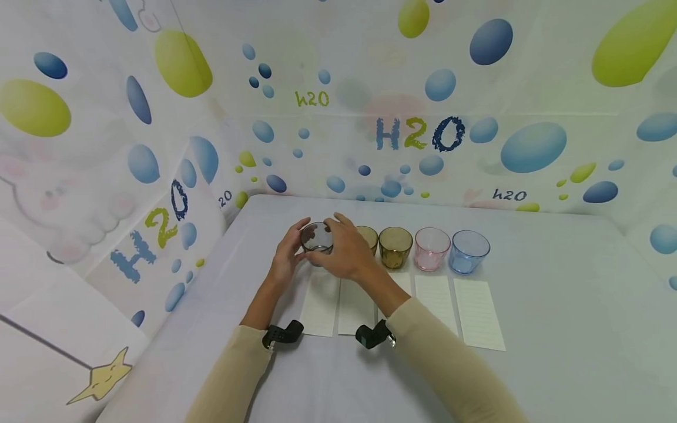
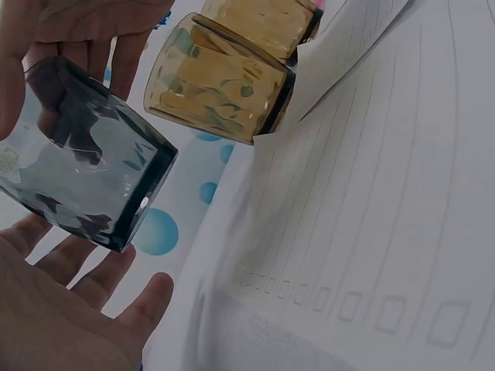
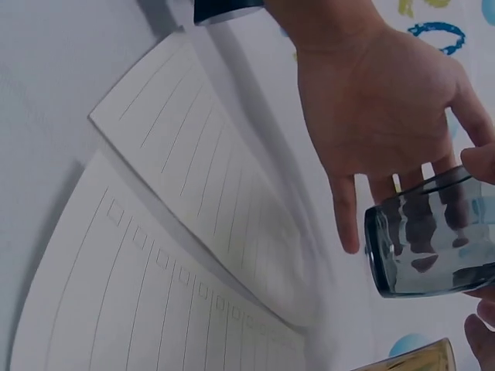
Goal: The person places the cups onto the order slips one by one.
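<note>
A grey-tinted drinking glass [image 1: 317, 236] is held between both hands at the left end of a row of glasses. My left hand [image 1: 285, 255] holds its left side; in the right wrist view the left fingers [image 3: 418, 185] lie behind the glass. My right hand [image 1: 346, 247] grips it from the right, thumb across the front and fingers at the back. In the left wrist view, the glass's thick base [image 2: 143, 201] appears raised off the table. An amber glass [image 2: 216, 77] stands beside it, partly hidden by the right hand in the head view.
Right of the hands stand a second amber glass [image 1: 395, 247], a pink glass [image 1: 432, 249] and a blue glass [image 1: 469, 251]. Several lined paper cards [image 1: 478, 314] lie in a row before the glasses. A patterned backdrop [image 1: 349, 147] rises behind the white table [image 1: 571, 305].
</note>
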A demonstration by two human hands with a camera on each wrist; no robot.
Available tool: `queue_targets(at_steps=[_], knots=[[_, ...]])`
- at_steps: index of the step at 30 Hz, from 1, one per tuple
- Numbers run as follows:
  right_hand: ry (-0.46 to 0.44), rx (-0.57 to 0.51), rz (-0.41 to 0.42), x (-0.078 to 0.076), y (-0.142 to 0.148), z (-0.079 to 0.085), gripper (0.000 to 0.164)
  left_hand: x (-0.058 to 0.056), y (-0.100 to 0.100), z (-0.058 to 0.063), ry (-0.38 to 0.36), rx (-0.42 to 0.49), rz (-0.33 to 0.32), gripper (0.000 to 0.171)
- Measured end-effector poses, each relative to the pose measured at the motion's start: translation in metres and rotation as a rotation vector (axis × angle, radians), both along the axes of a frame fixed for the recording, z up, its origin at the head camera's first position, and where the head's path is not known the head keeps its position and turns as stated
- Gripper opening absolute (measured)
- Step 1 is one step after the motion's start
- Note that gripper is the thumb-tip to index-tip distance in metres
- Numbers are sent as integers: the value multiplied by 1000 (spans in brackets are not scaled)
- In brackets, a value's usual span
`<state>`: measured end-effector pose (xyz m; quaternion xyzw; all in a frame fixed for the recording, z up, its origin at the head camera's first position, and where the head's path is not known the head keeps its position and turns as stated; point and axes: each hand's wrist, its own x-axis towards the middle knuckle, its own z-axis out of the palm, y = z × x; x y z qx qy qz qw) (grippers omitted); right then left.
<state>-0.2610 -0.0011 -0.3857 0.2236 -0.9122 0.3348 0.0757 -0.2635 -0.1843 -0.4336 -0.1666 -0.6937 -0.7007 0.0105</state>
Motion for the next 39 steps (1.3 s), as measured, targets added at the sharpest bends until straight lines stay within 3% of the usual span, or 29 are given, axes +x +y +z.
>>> queue_targets(at_steps=[7,18,31,39], knots=[[40,-90,47,6,3,0,74,-1,3,2,8,14,-24,61],[-33,-226,-14,25,12,-13,77,0,6,1,4,41,-79,59],[-54,-328,22,43,7,-27,77,10,8,3,73,43,-137,58],[-95,-372,36,51,4,-33,78,13,2,-3,53,39,-110,57]])
